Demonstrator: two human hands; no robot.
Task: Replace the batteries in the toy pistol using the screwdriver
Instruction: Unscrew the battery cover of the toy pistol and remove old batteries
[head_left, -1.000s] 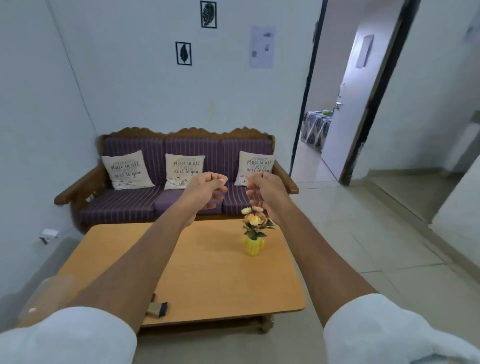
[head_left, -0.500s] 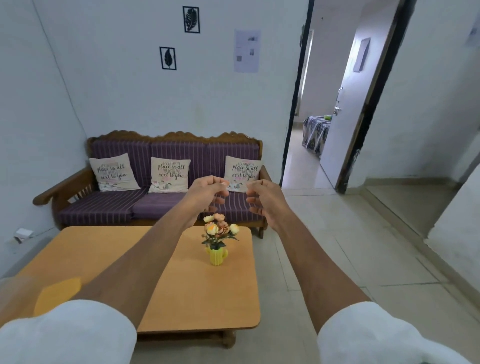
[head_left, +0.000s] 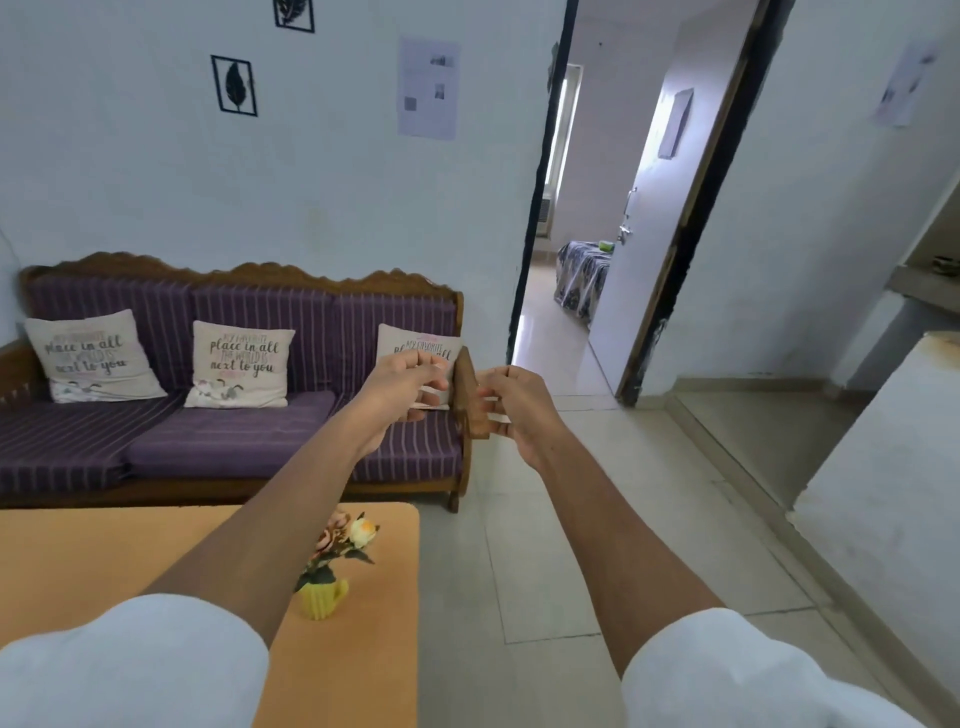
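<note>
1. 2 hands are seen, both raised at arm's length in front of the sofa (head_left: 228, 405), with 2 white sleeves at the bottom edge.
2. The left hand (head_left: 402, 387) is held with its back toward the camera and its fingers curled inward; nothing can be seen in its grip.
3. The right hand (head_left: 511, 402) is held beside it, just apart, with fingers curled likewise; no object is made out in that grip either.
4. The brown shape between the 2 hands is the sofa's wooden armrest (head_left: 470, 400), which lies behind them.
5. No toy pistol, screwdriver or battery can be made out anywhere in the view.
6. 3 printed cushions (head_left: 241, 364) are counted on the sofa, the 3rd partly hidden by the left hand.
7. 1 orange surface (head_left: 104, 561) is seen at lower left, with 1 yellow flower pot (head_left: 322, 597) standing near its right edge.
8. 2 leaf pictures (head_left: 235, 84) and 1 paper sheet (head_left: 428, 88) are hung on the wall.
9. 1 open doorway (head_left: 597, 218) is seen at right, with 1 bed (head_left: 579, 278) beyond it.
</note>
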